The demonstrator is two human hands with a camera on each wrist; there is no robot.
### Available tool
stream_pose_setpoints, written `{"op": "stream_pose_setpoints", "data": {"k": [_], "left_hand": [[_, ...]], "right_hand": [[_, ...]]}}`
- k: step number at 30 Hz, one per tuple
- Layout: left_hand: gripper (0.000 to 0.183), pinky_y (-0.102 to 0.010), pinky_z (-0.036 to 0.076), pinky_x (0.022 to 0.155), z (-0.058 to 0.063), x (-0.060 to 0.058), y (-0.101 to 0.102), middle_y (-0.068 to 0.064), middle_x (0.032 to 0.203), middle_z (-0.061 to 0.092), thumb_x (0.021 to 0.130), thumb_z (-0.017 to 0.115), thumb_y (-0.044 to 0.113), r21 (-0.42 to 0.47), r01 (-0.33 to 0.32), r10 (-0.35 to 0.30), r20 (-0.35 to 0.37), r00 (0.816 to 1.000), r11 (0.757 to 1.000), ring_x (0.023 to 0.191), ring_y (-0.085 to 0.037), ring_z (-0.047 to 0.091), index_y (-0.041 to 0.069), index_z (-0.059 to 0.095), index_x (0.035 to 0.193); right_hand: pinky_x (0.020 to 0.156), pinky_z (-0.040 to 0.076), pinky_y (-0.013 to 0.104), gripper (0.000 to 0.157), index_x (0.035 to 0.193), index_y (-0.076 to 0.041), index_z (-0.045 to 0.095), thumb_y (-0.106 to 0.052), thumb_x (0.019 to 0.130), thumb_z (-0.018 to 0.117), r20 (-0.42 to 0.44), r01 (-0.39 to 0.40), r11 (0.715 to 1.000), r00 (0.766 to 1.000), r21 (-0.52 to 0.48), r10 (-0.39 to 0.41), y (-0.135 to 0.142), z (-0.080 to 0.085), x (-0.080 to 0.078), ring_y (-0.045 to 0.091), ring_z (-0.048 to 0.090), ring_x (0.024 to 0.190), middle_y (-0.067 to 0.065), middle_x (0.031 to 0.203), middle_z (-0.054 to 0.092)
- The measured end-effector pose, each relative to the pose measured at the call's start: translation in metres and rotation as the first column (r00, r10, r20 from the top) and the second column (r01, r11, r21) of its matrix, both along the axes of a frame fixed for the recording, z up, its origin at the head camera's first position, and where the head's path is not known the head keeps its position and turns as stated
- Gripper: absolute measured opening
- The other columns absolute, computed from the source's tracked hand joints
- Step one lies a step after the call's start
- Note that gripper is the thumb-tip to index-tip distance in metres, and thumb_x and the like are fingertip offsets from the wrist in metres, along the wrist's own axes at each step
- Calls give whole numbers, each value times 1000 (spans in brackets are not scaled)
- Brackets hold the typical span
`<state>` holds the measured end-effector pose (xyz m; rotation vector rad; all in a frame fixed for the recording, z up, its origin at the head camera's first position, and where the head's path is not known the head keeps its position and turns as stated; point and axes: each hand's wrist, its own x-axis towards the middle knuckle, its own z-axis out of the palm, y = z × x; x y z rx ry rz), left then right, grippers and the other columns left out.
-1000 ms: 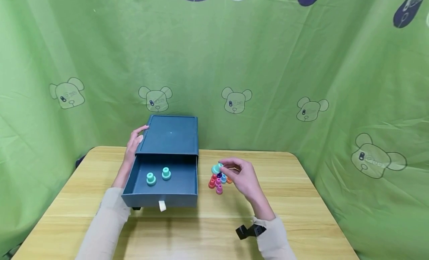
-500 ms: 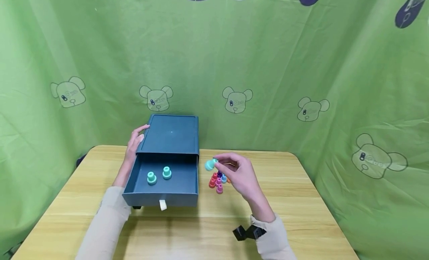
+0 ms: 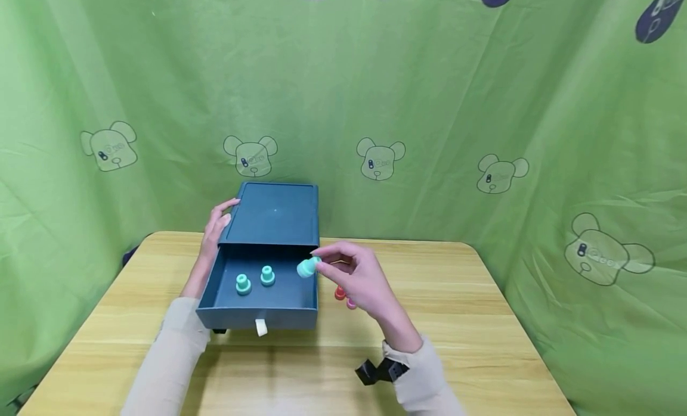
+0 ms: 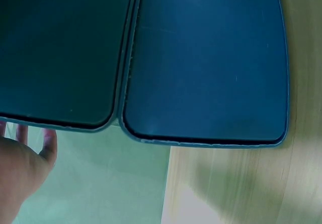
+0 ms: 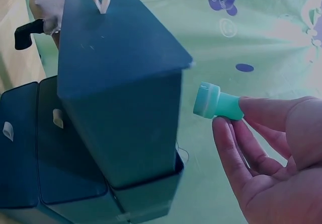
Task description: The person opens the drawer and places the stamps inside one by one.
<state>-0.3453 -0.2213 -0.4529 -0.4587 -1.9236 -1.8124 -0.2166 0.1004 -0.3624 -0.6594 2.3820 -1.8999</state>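
Note:
My right hand (image 3: 358, 277) pinches a teal stepped plastic peg (image 3: 306, 267) by its narrow end, thumb against fingers, over the right wall of the pulled-out drawer (image 3: 236, 318). In the right wrist view the wide end of the peg points toward the drawer, apart from it. Two similar teal pegs (image 3: 243, 285) stand upright inside the drawer. My left hand (image 3: 212, 234) rests against the left side of the blue drawer cabinet (image 3: 276, 213), its fingertips at the top edge. The left wrist view shows the left thumb and fingers (image 4: 49, 146) at the cabinet's edge, partly hidden behind it.
Red and pink pegs (image 3: 340, 293) lie on the wooden table (image 3: 456, 320) right of the drawer, others hidden behind my right hand. More drawers (image 5: 75, 148) with white pull tabs sit below the pulled-out one. A green curtain (image 3: 429, 82) hangs behind the table.
My right hand has carried the teal peg leftward from above the coloured pegs to the drawer's right wall. My left hand and the cabinet have stayed in place.

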Motion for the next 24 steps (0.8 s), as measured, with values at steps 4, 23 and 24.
{"op": "stream_pose_setpoints", "data": {"k": [4, 23, 24], "left_hand": [[51, -22, 20, 114, -1, -1, 0, -30, 156, 39, 102, 36, 12, 1, 2, -2, -11, 1000, 1000, 140, -9, 35, -14, 46, 146], [51, -24, 20, 115, -3, -3, -1, -29, 157, 38, 102, 35, 11, 0, 11, -11, -3, 1000, 1000, 146, -19, 31, -13, 45, 146], [51, -24, 20, 115, -3, -2, -2, -29, 157, 38, 102, 35, 11, 5, 10, -10, -2, 1000, 1000, 145, -19, 31, -14, 45, 146]], "right_hand": [[51, 49, 23, 22, 115, -7, 76, -14, 94, 77, -51, -26, 999, 998, 45, 28, -12, -2, -3, 14, 67, 74, 10, 109, 72], [81, 58, 25, 13, 108, -11, 78, -11, 94, 76, -153, -121, 954, 974, 273, 168, -62, -1, -14, 7, 68, 87, 0, 102, 72], [81, 57, 24, 13, 107, -11, 78, -11, 94, 76, -155, -125, 950, 972, 286, 175, -64, -2, -15, 6, 68, 87, 0, 102, 73]]}}
